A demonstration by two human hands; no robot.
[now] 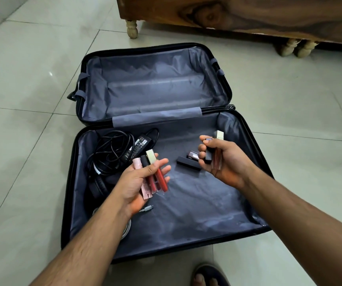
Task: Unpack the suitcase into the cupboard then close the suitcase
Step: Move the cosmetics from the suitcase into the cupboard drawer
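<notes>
**Unpacking: partly done**

Head view: black hard-shell suitcase [69,182] open flat on tiled floor. Far half emptied. Left hand [139,182] gripping red and pink lip-gloss tubes [157,178]; right hand [223,159] gripping a clear gold-capped tube [217,157]. Remaining inside: coiled black charger cable [112,151], small black lipstick cases [188,164]. Closing not yet done.

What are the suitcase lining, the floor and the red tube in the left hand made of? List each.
Suitcase lining: thin grey synthetic fabric, probably; it creases and shines faintly.
Floor: glazed pale tiles, with grout lines and glare.
Red tube: clear glossy plastic or glass, hard to tell; its cap looks metallic gold.
</notes>
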